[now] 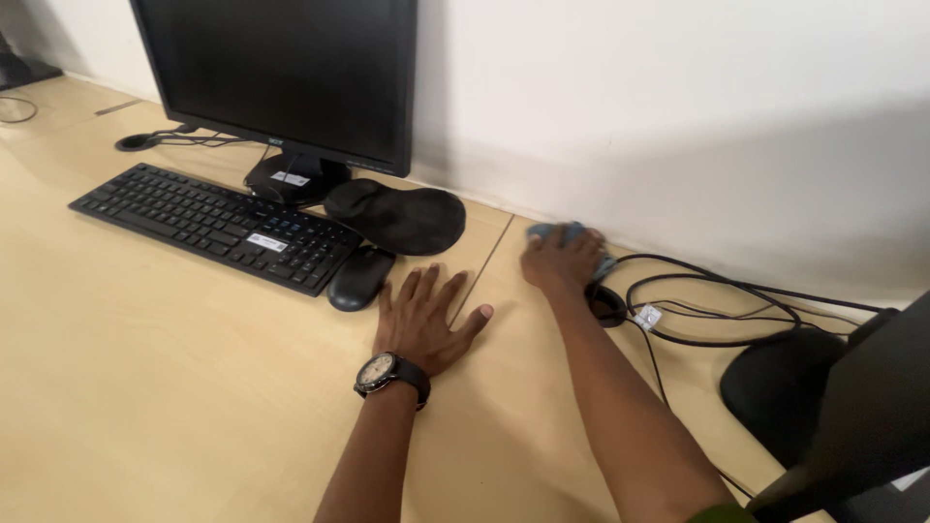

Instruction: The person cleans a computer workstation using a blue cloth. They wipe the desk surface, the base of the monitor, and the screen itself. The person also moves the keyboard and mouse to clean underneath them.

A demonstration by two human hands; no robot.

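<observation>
Two hands: left hand point(423, 320) flat, open; right hand point(560, 260) grip holding blue cloth point(570, 232) lying along wall point(678, 116).

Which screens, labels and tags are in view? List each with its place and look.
Monitor: back left on the desk, black frame, dark screen.
Keyboard label: small white rectangle on the black keyboard's right part.
Stand label: white sticker on the monitor's base.
Cable tag: small white tag on black cables, right.
</observation>
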